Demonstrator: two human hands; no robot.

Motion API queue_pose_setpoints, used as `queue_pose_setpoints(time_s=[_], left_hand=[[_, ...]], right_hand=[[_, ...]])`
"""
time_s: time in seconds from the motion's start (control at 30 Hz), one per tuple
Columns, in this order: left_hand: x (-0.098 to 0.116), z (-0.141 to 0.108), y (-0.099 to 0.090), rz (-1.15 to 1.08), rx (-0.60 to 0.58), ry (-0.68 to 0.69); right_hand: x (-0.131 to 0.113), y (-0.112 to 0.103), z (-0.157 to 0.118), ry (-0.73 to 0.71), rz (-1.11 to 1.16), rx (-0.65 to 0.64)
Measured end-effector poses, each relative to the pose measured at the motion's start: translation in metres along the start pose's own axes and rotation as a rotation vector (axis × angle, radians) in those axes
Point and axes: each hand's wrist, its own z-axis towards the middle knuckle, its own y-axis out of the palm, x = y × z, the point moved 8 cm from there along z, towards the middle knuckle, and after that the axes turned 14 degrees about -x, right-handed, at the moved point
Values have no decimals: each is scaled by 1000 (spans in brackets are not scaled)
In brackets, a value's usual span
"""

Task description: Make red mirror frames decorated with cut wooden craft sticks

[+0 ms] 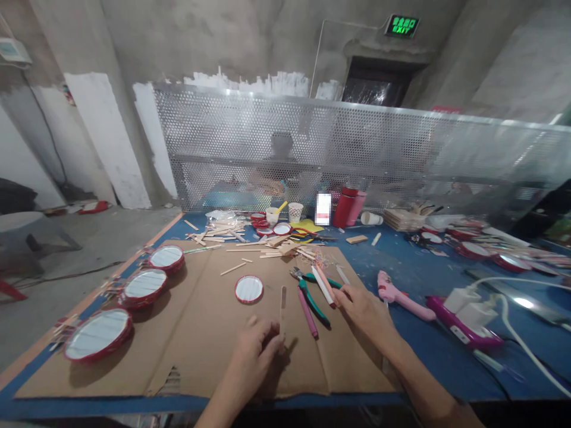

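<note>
My left hand (259, 349) is closed on a wooden craft stick (282, 306), which points up and away above the cardboard. My right hand (363, 310) has its fingertips pinched at the near end of a peach-coloured pen (327, 278). A white pen with a red end (322, 286) lies right beside it. Under and left of these are green-handled pliers (314, 304) and a pink pen (307, 312). A small round white disc with a red rim (248, 289) lies on the cardboard beyond my left hand.
A cardboard sheet (191, 333) covers part of the blue table. Red-rimmed round pieces (98, 336) line its left side. Loose sticks (276, 245) lie at the back. To the right are a pink glue gun (404, 297) and a purple power strip (464, 327) with cables.
</note>
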Motion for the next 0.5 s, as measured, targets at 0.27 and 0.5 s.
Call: queue_pose_setpoints(time_s=[0.27,0.5], left_hand=[[0,0,0,6,4,25],[3,-1,1,8,-29,31]], right_hand=[[28,-29,4,211,-211,105],[32,-27,34,226,-176,-24]])
